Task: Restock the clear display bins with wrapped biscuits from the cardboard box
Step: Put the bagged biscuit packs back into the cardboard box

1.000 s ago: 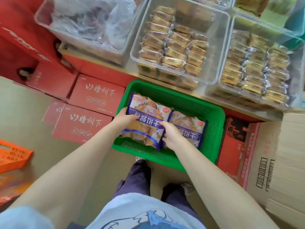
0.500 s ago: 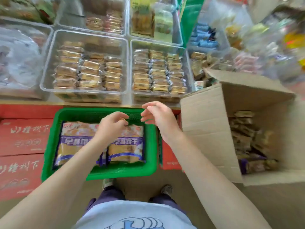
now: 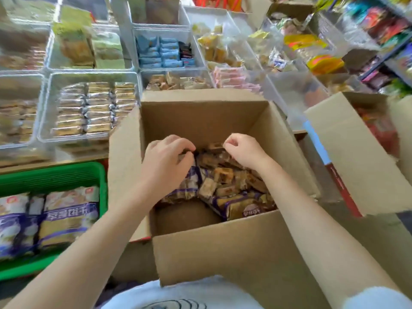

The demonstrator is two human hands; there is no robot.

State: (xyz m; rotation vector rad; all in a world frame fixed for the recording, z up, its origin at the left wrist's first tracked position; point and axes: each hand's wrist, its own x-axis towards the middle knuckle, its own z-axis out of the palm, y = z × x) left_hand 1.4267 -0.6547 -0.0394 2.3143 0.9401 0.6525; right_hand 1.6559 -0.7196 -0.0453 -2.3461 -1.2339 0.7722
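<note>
Bright daylight; edges perhaps motion-blurred.

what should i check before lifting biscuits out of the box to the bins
1. Cardboard box open, flaps clear of the arms: ok.
2. Wrapped biscuits left in the box: ok, a loose pile covers most of the bottom.
3. Left hand grip: cannot tell, fingers curl down at the pile but a secured packet does not show.
4. Right hand grip: cannot tell, fingers curled over the pile, nothing plainly held.
5. Room in the clear bin beside the box: ok, neat rows of biscuits sit below its rim.
6. Path from box to bin: ok, nothing stands between them.
</note>
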